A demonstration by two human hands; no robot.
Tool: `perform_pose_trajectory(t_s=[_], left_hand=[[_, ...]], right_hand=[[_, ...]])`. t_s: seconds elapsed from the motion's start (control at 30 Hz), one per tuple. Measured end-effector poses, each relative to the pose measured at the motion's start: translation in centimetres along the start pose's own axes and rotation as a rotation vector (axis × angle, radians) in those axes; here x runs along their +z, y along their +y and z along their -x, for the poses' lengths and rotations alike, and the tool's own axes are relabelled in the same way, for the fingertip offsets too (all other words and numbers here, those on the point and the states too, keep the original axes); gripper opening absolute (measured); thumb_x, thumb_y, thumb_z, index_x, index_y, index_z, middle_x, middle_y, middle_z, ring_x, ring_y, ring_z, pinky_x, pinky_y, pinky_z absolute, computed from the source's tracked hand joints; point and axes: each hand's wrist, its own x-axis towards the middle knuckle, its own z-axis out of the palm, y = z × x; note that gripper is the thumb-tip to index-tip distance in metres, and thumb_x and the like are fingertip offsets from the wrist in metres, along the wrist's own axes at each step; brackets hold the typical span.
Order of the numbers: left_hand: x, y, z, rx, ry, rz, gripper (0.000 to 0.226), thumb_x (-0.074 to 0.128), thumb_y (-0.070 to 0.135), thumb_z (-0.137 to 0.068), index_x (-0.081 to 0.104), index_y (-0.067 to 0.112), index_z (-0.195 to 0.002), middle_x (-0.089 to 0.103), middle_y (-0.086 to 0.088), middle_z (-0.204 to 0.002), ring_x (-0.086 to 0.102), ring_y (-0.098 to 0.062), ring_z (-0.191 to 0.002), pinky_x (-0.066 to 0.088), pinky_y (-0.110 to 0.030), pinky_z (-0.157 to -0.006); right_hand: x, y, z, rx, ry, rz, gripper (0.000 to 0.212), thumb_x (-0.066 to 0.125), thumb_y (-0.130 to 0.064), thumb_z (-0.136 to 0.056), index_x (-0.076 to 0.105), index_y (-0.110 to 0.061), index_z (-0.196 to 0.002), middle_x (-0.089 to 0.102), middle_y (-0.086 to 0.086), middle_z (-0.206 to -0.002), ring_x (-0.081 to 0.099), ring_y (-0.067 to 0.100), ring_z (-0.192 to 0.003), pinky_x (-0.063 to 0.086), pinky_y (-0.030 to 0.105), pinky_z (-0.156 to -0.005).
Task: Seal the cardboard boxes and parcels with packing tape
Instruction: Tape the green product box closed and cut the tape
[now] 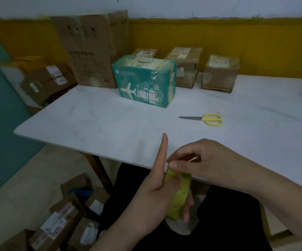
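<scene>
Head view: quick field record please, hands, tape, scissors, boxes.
left hand: grips yellowish roll of packing tape, index finger straight
right hand: pinches the roll's top edge
scissors: yellow-handled scissors, closed, lying on white table, untouched
boxes: teal printed box mid-table; brown cardboard boxes behind it by the wall

Left hand [155,189] grips the tape roll [179,196], forefinger straight toward 12 o'clock; right hand [206,160], from 4 o'clock, pinches the roll's top.
</scene>
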Motion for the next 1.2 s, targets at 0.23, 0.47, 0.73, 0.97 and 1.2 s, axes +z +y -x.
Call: perform_pose_trajectory(t_s=[0.23,0.47,0.73,0.97,1.2], left_hand=[[0.4,-0.5,0.2,0.032,0.018,-0.068,0.079,0.043,0.017,-0.105,0.001,0.075,-0.138,0.067,-0.020,-0.076,0.059,-0.030,-0.058,0.055,-0.037,-0.061],[0.0,-0.7,0.6,-0.141,0.091,0.039,0.079,0.045,0.016,-0.105,0.000,0.071,-0.141,0.064,-0.019,-0.072,0.057,-0.028,-0.057,0.051,-0.038,-0.063],[-0.5,-3.0,-1.3,-0.246,0.179,-0.041,0.076,0.043,0.024,-0.106,-0.010,0.063,-0.144,0.066,-0.010,-0.069,0.059,-0.026,-0.057,0.053,-0.038,-0.063],[-0.6,-4.8,-3.7,-0.172,0.291,-0.076,0.076,0.048,0.031,-0.103,-0.008,0.061,-0.147,0.063,-0.009,-0.062,0.058,-0.025,-0.051,0.051,-0.031,-0.048],[0.0,-5.4,-4.2,-0.083,0.428,-0.185,0.074,0.053,0.037,-0.101,0.000,0.070,-0.140,0.068,-0.006,-0.063,0.064,-0.026,-0.052,0.059,-0.037,-0.054]], right_hand=[[0.4,0.0,0.4,0.004,0.155,0.049,0.012,0.077,-0.017,-0.081,0.076,-0.028,-0.079,0.073,-0.015,-0.076,0.065,-0.003,-0.073,0.050,0.012,-0.068],[-0.2,-1.3,-0.1,-0.055,0.120,0.145,0.017,0.079,-0.013,-0.080,0.075,-0.027,-0.071,0.070,-0.015,-0.069,0.062,-0.006,-0.066,0.044,0.007,-0.062],[0.5,0.2,-2.9,-0.002,0.013,0.325,0.012,0.078,-0.014,-0.080,0.077,-0.026,-0.076,0.073,-0.009,-0.077,0.064,0.001,-0.076,0.052,0.018,-0.072],[0.7,3.0,-4.8,0.000,0.039,0.330,0.009,0.077,-0.015,-0.080,0.076,-0.025,-0.080,0.071,-0.013,-0.077,0.063,-0.002,-0.078,0.047,0.011,-0.069],[2.1,5.7,-3.7,-0.002,0.377,0.710,0.074,0.073,-0.044,-0.081,0.043,-0.023,-0.145,0.049,0.005,-0.130,0.047,0.025,-0.112,0.042,0.041,-0.093]])
